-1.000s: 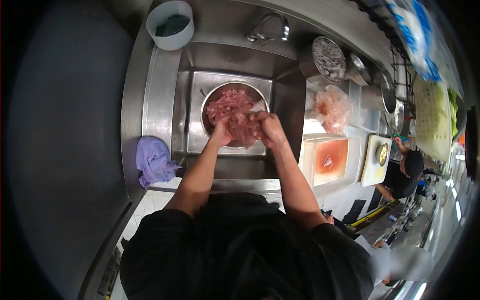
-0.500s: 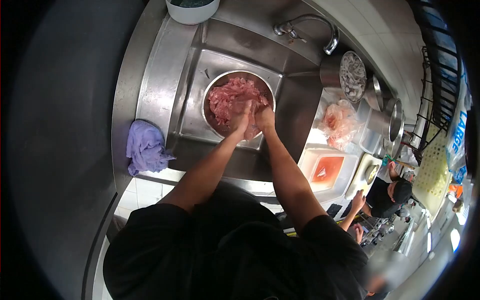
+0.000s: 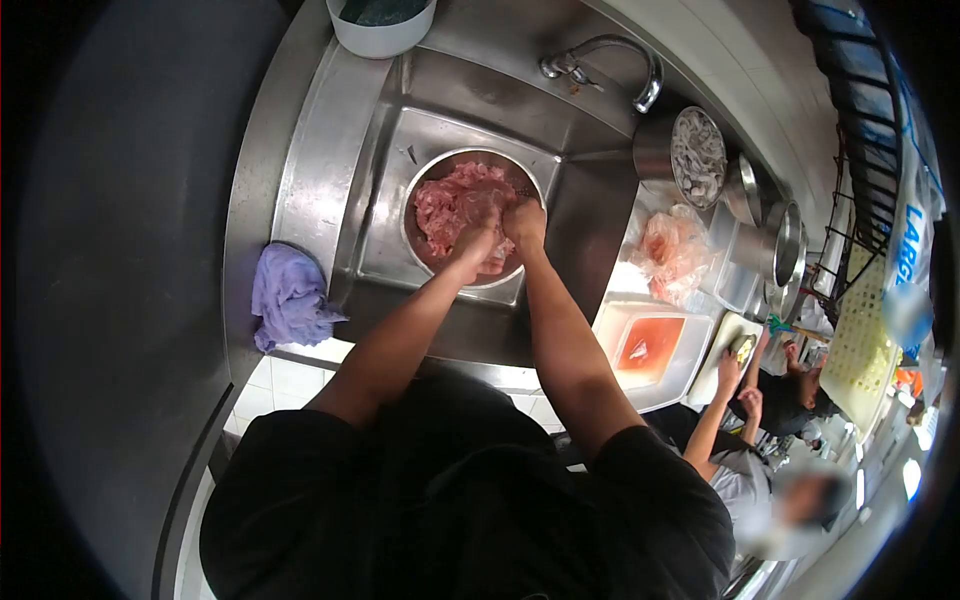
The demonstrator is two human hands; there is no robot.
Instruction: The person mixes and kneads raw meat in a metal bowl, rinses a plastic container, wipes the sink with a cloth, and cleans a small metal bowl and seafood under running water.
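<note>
Loose, ragged pieces of pinkish-red raw meat (image 3: 445, 205) lie heaped in a round stainless-steel bowl (image 3: 407, 217), which stands on the floor of a square stainless-steel sink (image 3: 384, 232). Both bare hands are down inside the bowl, over the side of the heap nearer the person. The right hand (image 3: 526, 222) is curled tight like a fist, its grip closed on a crumpled sheet of clear plastic film (image 3: 489, 203). The left hand (image 3: 478, 241) is just beside it, against the film and the meat; its fingers point down and blur into the heap, so I cannot tell whether its grip is closed on anything.

As for how far along things are, I judge that much of the meat is already loose in the bowl, while the film is not yet clear of it and some pieces may be caught underneath.

On the tabletop right of the sink, a knotted-looking clear plastic bag with pinkish contents (image 3: 668, 250) sits apart from the hands (whether it is full or nearly spent does not show). Near it are a translucent rectangular plastic tub of reddish liquid (image 3: 650, 345) and a tall steel pot of pale grey pieces (image 3: 655, 155). A curved chrome tap (image 3: 656, 78) rises behind the sink; a rumpled lavender cloth (image 3: 290, 295) lies on the left ledge.
</note>
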